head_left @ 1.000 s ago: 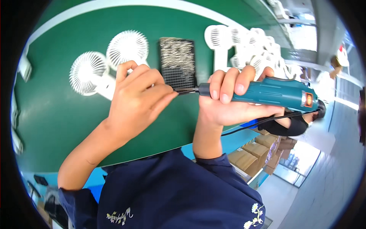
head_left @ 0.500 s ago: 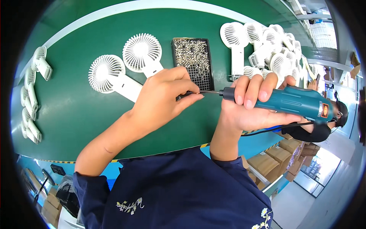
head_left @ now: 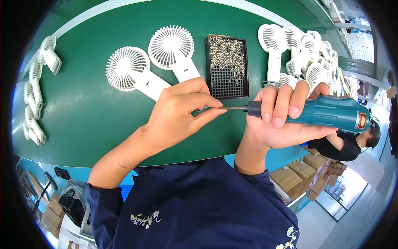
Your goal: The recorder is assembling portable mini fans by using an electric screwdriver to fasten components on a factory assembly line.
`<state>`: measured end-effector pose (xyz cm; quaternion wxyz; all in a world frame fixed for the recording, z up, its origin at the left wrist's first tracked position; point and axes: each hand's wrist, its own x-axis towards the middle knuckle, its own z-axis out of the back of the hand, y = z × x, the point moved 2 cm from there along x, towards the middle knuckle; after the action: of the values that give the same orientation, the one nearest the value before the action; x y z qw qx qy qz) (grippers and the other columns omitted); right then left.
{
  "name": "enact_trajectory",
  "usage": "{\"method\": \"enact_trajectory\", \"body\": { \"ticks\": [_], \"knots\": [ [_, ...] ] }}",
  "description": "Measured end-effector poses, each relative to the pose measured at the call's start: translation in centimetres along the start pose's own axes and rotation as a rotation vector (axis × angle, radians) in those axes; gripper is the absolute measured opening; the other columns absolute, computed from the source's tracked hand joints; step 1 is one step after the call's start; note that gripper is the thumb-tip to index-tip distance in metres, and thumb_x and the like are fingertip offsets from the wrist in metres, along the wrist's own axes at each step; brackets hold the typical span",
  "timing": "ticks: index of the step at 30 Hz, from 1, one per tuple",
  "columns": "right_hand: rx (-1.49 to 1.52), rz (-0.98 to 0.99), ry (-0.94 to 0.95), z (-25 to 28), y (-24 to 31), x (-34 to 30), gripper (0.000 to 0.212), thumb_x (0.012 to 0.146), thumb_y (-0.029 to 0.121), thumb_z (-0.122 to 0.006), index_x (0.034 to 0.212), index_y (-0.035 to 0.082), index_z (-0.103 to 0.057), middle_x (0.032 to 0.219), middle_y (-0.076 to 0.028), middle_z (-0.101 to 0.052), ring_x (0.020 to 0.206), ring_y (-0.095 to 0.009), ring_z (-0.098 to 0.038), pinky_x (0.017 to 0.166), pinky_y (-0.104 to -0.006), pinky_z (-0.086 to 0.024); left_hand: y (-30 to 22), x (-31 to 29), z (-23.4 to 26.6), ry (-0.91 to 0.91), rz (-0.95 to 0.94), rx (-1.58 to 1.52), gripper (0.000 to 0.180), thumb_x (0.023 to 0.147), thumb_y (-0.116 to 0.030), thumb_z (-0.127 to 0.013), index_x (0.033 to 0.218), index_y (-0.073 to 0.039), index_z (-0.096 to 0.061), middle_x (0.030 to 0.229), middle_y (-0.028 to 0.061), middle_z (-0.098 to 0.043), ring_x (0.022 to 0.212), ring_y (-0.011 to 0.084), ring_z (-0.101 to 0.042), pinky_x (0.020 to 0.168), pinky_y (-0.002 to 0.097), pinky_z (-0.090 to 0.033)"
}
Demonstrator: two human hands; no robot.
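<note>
My right hand [head_left: 275,120] is wrapped around a teal electric screwdriver [head_left: 331,114] with a black nose, held level and pointing left. From its nose a thin metal bit [head_left: 235,108] reaches to the fingertips of my left hand [head_left: 176,110]. Thumb and forefinger of that hand are pinched at the bit's tip; whatever small piece sits between them is too small to make out. Under and beyond my left hand lie two white handheld fans [head_left: 127,68], their round grilles facing up. Just beyond the bit, a black tray [head_left: 209,81] holds many small silvery screws [head_left: 227,52].
More white handheld fans [head_left: 271,39] are heaped on the right of the green table [head_left: 83,137]. Several others [head_left: 49,54] line its left edge. A co-worker [head_left: 352,143] is at the far right, above cardboard boxes [head_left: 286,180]. A black cord hangs by the screwdriver.
The view has shifted, so the fans and screw tray appear farther right and slightly higher. Both hands keep their grips, with the left fingertips still at the bit's tip.
</note>
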<state>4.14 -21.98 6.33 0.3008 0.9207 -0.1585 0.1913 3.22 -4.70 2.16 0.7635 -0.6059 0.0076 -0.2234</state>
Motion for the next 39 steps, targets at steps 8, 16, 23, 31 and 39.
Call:
{"method": "enact_trajectory", "body": {
  "ticks": [8,16,23,31,39],
  "knots": [
    [0.013,-0.054,0.047,0.1,0.2,0.2,0.079,0.086,0.076,-0.028,0.135,0.013,-0.036,0.075,-0.008,-0.047,0.044,-0.016,-0.042,0.04,-0.0307,-0.039,-0.1,0.0,0.2,0.016,0.0,-0.016,0.013,0.069,-0.003,-0.079,0.079,-0.002,-0.071,0.068,0.0027,-0.056,0.053,0.0093,-0.047,0.045,0.0237,-0.035],
    [0.034,-0.135,0.065,0.5,-0.1,0.4,0.078,0.086,0.076,-0.028,0.136,0.017,-0.034,0.074,-0.007,-0.047,0.045,-0.016,-0.042,0.04,-0.031,-0.039,0.2,0.0,0.1,0.077,0.023,-0.029,0.012,0.07,-0.003,-0.078,0.08,-0.002,-0.072,0.067,0.0026,-0.055,0.053,0.0105,-0.047,0.045,0.025,-0.035],
    [0.045,-0.21,0.297,-0.4,-0.5,0.5,0.079,0.08,0.078,-0.04,0.133,0.019,-0.036,0.075,-0.009,-0.049,0.048,-0.019,-0.046,0.042,-0.0323,-0.039,0.1,-0.4,0.0,0.112,0.026,0.07,0.025,0.068,-0.007,-0.079,0.091,-0.005,-0.071,0.076,0.0041,-0.056,0.061,0.0156,-0.051,0.049,0.0289,-0.039],
    [-0.319,-0.046,0.368,-1.2,-1.7,-1.1,0.084,0.081,0.079,-0.037,0.134,0.014,-0.038,0.075,-0.01,-0.049,0.046,-0.019,-0.044,0.043,-0.0333,-0.039,-0.5,-0.6,2.3,0.101,-0.094,0.69,0.047,0.061,-0.021,-0.079,0.106,-0.013,-0.066,0.113,0.0006,-0.054,0.106,0.0254,-0.048,0.089,0.041,-0.033],
    [-0.315,-0.07,0.355,-0.8,-2.7,-1.5,0.086,0.08,0.079,-0.038,0.135,0.013,-0.036,0.075,-0.01,-0.049,0.048,-0.02,-0.046,0.044,-0.0335,-0.04,0.5,-1.1,2.0,0.061,-0.108,0.643,0.041,0.063,-0.02,-0.078,0.101,-0.012,-0.067,0.112,0.0002,-0.053,0.105,0.0226,-0.048,0.089,0.0396,-0.034]
  ]
}}
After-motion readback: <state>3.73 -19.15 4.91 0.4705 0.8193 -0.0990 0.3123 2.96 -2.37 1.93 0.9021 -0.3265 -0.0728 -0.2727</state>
